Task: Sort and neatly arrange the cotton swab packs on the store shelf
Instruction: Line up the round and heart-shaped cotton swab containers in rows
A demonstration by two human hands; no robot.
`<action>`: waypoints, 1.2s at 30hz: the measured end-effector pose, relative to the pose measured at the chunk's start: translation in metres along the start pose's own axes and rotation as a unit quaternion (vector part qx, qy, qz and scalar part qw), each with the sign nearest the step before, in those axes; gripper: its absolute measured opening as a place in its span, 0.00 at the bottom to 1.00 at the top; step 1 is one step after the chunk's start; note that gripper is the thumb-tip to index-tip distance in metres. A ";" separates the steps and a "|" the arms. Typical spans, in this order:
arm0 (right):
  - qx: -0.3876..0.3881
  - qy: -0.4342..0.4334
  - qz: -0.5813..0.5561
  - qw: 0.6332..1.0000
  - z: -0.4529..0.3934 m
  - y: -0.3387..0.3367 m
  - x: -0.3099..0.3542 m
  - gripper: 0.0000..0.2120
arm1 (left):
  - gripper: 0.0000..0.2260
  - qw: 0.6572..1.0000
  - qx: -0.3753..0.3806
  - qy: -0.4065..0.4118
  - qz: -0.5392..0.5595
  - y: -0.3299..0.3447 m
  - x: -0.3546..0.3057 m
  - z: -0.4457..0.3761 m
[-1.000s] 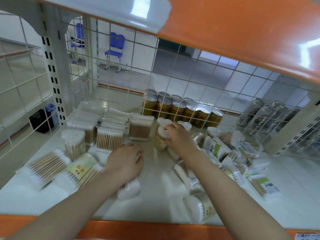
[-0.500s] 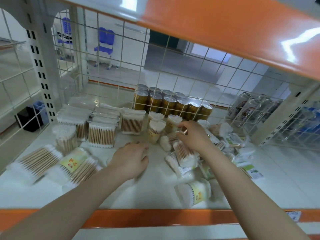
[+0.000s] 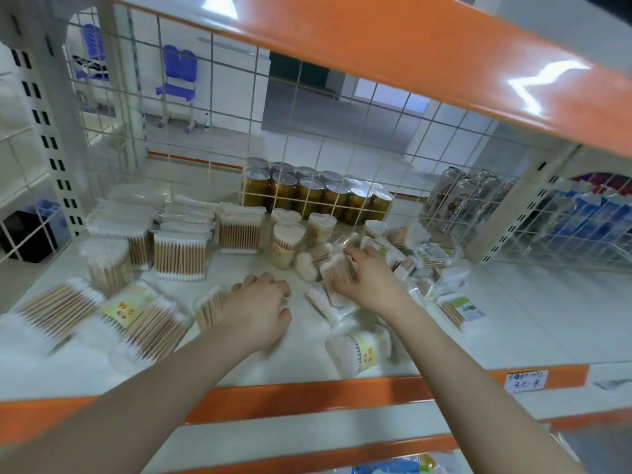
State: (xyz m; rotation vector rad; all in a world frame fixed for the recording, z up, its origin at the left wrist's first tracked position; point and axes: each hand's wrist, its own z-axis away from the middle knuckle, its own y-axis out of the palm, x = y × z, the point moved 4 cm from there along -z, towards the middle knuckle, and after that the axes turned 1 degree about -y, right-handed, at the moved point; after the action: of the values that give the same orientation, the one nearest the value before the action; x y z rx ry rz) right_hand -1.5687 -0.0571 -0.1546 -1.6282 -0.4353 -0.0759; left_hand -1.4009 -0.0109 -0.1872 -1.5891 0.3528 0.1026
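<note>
Swab tub (image 3: 337, 268) gripped by right hand (image 3: 371, 280) for sorting; swab pack (image 3: 208, 307) held by curled left hand (image 3: 260, 304), kept steady on shelf (image 3: 513, 323).

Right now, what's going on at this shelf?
A person is sorting cotton swab packs on a white store shelf. The left hand grips a clear pack of wooden swabs lying near the front. The right hand holds another swab pack at the edge of a jumbled pile of packs. Rectangular boxes already stand in neat rows at back left, with heart-shaped tubs beside them.
</note>
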 end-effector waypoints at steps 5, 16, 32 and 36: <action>0.003 0.012 -0.014 1.000 0.017 0.006 0.000 0.33 | 0.17 1.000 -0.003 -0.003 -0.009 0.000 -0.001 0.005; -0.029 0.016 -0.048 0.998 0.027 0.011 0.000 0.34 | 0.16 1.000 -0.022 0.006 0.004 -0.002 0.002 0.015; -0.109 0.015 -0.102 0.989 0.020 -0.027 0.003 0.22 | 0.18 0.998 -0.050 -0.002 0.023 -0.006 0.006 0.013; -0.087 0.016 -0.120 0.989 0.015 -0.027 0.007 0.19 | 0.22 0.998 -0.057 0.007 0.034 -0.007 0.006 0.011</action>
State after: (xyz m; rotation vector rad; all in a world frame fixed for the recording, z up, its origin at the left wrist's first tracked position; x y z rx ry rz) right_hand -1.5740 -0.0403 -0.1290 -1.7368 -0.6120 -0.3276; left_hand -1.3917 -0.0009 -0.1829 -1.6920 0.4182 0.1671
